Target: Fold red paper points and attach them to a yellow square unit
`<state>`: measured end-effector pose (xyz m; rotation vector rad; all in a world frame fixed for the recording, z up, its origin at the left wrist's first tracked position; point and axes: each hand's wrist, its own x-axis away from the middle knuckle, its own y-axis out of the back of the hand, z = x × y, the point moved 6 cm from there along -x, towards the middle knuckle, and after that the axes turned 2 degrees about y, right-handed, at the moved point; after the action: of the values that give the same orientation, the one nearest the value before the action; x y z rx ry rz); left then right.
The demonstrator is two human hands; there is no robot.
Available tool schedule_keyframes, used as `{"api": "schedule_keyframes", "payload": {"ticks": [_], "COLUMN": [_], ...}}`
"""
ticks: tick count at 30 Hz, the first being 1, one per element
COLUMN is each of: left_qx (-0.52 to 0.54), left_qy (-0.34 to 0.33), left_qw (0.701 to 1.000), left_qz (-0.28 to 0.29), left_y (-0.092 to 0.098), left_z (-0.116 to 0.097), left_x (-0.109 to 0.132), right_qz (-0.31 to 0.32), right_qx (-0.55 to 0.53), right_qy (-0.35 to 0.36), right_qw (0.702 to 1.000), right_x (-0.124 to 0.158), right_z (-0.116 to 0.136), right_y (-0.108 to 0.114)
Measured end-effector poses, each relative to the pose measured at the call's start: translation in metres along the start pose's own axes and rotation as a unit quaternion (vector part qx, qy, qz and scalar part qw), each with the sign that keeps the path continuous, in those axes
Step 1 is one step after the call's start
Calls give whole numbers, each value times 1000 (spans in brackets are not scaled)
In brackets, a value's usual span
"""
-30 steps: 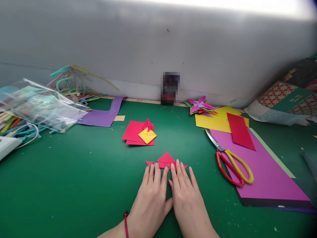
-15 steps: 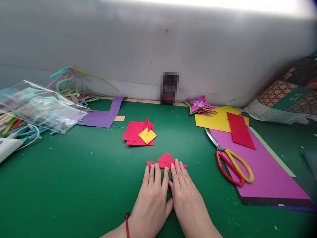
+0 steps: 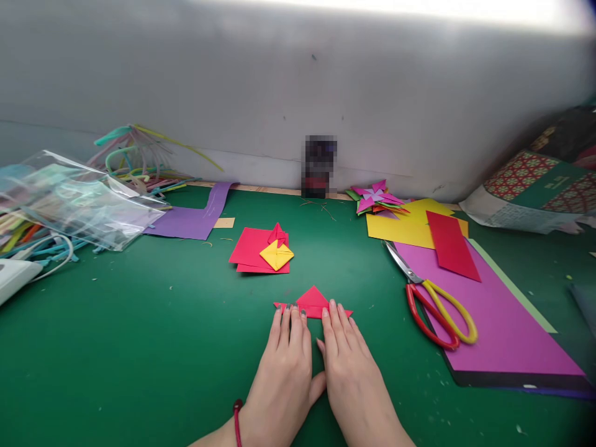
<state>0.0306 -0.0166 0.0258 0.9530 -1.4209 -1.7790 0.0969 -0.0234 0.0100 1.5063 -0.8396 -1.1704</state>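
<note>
Left hand laid flat, palm down, fingers stretched out and set close together; nothing is gripped by it. Its fingertips are rested on the left part of a folded red paper, which is placed on the green table just ahead of both hands. Right hand is held likewise flat and outstretched, the paper's right part covered by its fingertips; nothing is clasped. Between the two sets of fingertips the paper's middle is seen, its peak pointed away from the hands, a thin tip shown at each end. A red bracelet is worn above the left hand. Ahead of the left hand, beyond the paper, red sheets are stacked, a yellow folded piece and a small red folded piece set on them. Right of the right hand, scissors are laid partly over a magenta sheet, blades pointed away. Farther ahead on that side, paper stars are heaped beside yellow paper.
</note>
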Motion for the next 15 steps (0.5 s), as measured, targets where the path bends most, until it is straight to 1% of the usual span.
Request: {"api": "schedule_keyframes", "payload": {"ticks": [6, 10, 15], "left_qx": [8, 11, 12], "left_qy": [-4, -6, -10], "left_qw": [1000, 1000, 1000], "left_qz": [-6, -10, 3], "left_y": [-2, 0, 1], "left_z": [-1, -1, -1], "left_x": [4, 5, 2], "right_qz": [8, 14, 17], "right_qx": [24, 20, 10], "right_qy": [-5, -12, -20], "right_qw": [1000, 1000, 1000], "right_x": [-1, 0, 1], "right_z": [-3, -3, -3], "right_y": [5, 3, 0]}}
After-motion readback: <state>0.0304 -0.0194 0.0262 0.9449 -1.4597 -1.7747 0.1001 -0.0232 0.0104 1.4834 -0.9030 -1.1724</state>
